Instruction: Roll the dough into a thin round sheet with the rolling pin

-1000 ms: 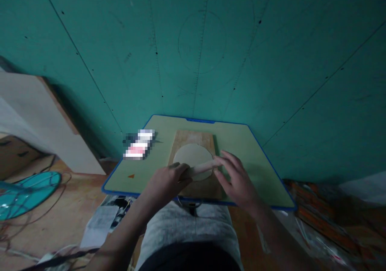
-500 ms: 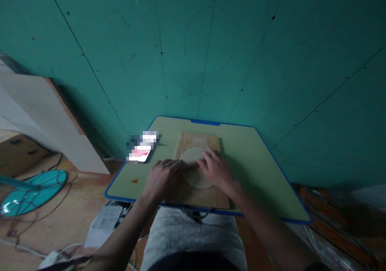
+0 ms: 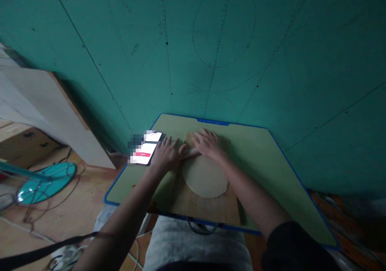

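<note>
A thin wooden rolling pin [image 3: 191,153] lies across the far part of a flat round sheet of dough [image 3: 206,177]. My left hand [image 3: 167,153] holds the pin's left end under its palm, fingers reaching forward and thumb toward the middle. On the right end, my right hand [image 3: 208,142] presses down the same way, fingers stretched past the pin. Both ends of the pin are hidden by my hands. Beneath the dough is a wooden cutting board [image 3: 208,210], its far part mostly covered by my right hand.
The board rests on a pale green tabletop [image 3: 265,178] with a blue rim. A lit phone [image 3: 146,150] lies by my left hand, partly pixelated. Behind stands a green wall [image 3: 126,54]. Cables and a turquoise round base [image 3: 50,182] are on the floor at left.
Both hands have moved forward with the rolling pin, from the dough's middle to its far part. More of the dough's near side shows. The camera view has shifted slightly.
</note>
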A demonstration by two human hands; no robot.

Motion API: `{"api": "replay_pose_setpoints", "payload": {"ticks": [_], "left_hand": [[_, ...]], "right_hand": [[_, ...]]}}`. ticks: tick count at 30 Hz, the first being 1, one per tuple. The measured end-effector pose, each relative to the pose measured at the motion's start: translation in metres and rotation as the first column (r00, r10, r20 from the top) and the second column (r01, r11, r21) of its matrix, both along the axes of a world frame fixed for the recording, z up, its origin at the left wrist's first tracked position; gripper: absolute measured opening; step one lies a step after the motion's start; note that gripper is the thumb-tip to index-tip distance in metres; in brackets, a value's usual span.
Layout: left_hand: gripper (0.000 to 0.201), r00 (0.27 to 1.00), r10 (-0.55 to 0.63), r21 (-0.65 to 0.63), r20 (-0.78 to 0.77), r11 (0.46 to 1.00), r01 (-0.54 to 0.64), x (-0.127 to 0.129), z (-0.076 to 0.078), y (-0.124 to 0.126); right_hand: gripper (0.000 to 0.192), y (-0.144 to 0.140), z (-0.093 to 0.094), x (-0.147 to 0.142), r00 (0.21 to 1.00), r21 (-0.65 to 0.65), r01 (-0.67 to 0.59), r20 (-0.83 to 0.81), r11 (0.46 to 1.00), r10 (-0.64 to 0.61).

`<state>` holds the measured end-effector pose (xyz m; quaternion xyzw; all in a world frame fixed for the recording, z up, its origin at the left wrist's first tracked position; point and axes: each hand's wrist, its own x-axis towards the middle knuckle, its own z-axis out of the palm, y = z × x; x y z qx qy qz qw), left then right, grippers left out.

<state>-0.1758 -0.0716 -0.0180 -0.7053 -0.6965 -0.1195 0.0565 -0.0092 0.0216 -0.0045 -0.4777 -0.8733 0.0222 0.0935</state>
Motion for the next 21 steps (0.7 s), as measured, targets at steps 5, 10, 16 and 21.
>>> {"api": "replay_pose_setpoints", "payload": {"ticks": [5,10,16,21], "left_hand": [[0.037,0.995,-0.054,0.094,-0.085,0.994,0.062,0.013,0.002,-0.035],[0.017,0.989,-0.143,-0.053,-0.027,0.989,0.141,0.021,0.017,-0.064],[0.012,0.951,-0.31,0.039,0.013,0.95,0.31,0.028,0.038,-0.085],[0.019,0.889,-0.458,0.171,0.006,0.876,0.451,0.038,0.048,-0.103]], "right_hand": [[0.049,-0.029,-0.012,0.032,0.996,0.096,-0.08,-0.025,0.992,0.083],[0.039,-0.075,-0.012,0.073,0.981,0.185,-0.182,-0.032,0.966,0.191],[0.016,-0.12,0.031,0.1,0.968,0.17,-0.252,0.029,0.953,0.251],[0.018,-0.138,0.052,0.119,0.949,0.377,-0.299,0.024,0.877,0.313]]}}
